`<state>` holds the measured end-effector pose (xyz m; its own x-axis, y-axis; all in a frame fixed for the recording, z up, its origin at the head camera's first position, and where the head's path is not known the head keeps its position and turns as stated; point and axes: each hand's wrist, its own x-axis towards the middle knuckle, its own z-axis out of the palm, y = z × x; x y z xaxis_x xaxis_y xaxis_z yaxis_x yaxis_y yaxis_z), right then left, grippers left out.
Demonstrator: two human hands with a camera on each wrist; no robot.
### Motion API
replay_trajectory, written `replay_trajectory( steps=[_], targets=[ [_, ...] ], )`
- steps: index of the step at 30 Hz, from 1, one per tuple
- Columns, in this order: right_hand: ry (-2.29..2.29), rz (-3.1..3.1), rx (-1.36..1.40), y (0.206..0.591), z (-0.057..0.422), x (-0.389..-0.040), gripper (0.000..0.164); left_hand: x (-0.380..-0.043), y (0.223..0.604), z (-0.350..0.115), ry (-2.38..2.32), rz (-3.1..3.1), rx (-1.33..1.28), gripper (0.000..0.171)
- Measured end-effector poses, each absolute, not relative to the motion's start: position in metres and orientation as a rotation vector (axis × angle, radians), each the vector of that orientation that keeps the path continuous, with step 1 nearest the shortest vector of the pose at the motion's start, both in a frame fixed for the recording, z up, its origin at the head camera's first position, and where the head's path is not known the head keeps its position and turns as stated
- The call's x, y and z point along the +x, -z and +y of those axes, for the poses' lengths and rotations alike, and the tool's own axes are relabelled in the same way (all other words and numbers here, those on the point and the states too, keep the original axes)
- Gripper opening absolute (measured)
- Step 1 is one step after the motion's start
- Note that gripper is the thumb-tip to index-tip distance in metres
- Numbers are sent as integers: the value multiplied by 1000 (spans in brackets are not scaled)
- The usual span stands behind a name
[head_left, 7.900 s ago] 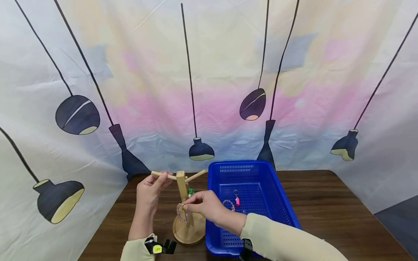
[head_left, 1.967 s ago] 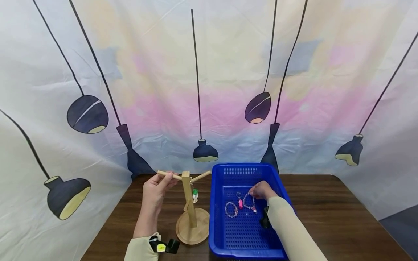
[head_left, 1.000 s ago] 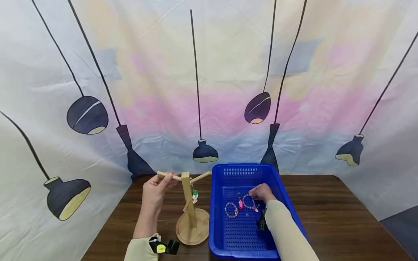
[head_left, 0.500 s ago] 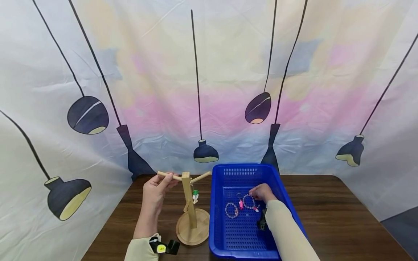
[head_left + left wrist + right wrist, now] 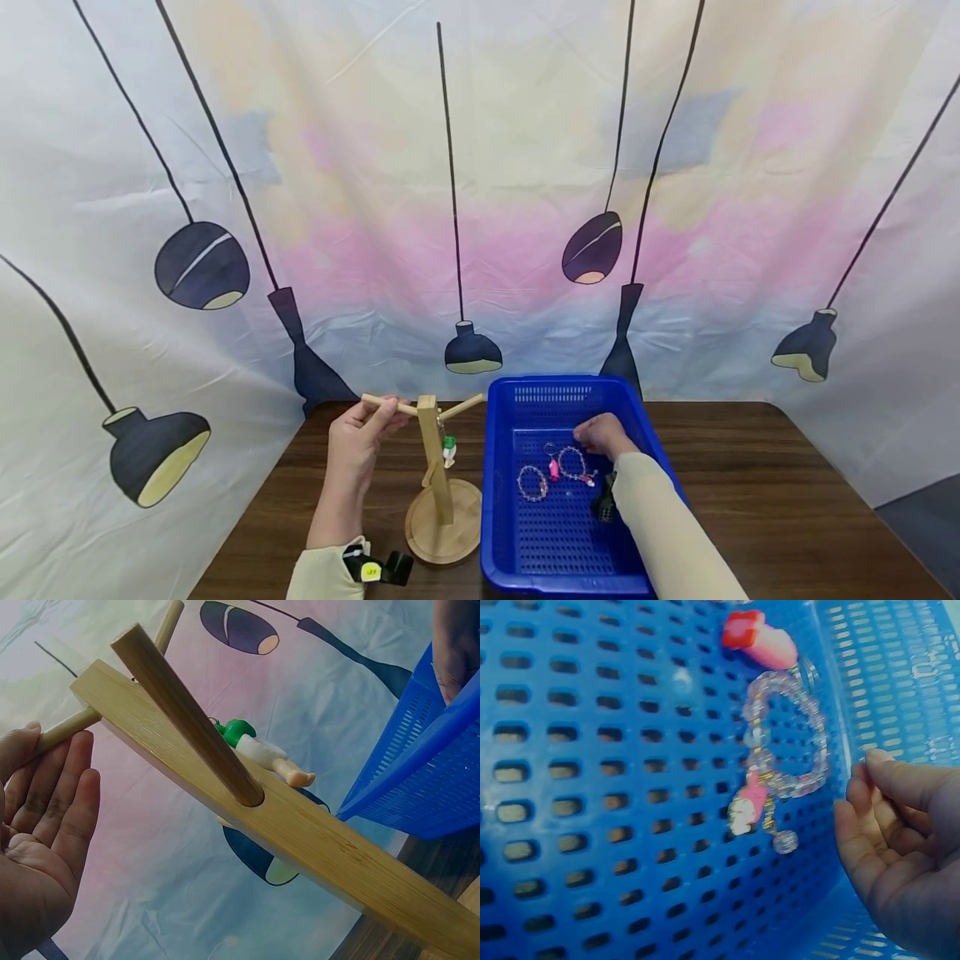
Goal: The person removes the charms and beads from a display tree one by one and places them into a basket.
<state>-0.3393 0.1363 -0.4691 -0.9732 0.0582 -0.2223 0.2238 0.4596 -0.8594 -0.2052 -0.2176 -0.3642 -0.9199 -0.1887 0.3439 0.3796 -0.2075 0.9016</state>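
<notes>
My left hand (image 5: 358, 437) pinches an upper peg of a wooden peg stand (image 5: 444, 500) between thumb and fingers; the left wrist view has the peg (image 5: 67, 729) at the fingertips. From the stand hangs a keychain (image 5: 449, 450) with a green and white figure. My right hand (image 5: 604, 435) is inside the blue basket (image 5: 495, 550), fingers loosely bent, nothing between them. Just beside its fingertips a clear beaded bracelet (image 5: 821, 739) with a pink charm lies on the basket floor. A pink keychain (image 5: 554, 470) and another beaded bracelet (image 5: 532, 483) lie to its left.
The basket stands right of the stand's round base (image 5: 420, 546) on a dark wooden table (image 5: 757, 492). Behind the table hangs a cloth (image 5: 525, 167) printed with lamps. Another peg (image 5: 462, 406) sticks out toward the basket's rim.
Earlier the right hand held a bracelet at the stand; it then moved into the basket with it. Now the fingers have let go of that bracelet and drawn slightly away. The left hand stays put.
</notes>
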Motion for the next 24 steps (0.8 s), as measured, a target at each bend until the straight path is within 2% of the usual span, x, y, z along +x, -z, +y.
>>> replay_trajectory(
  steps=[24],
  targets=[
    [1548,2519,-83,397,127,-330,29,-207,365,-218,2172,-1706,-241,29]
  ],
)
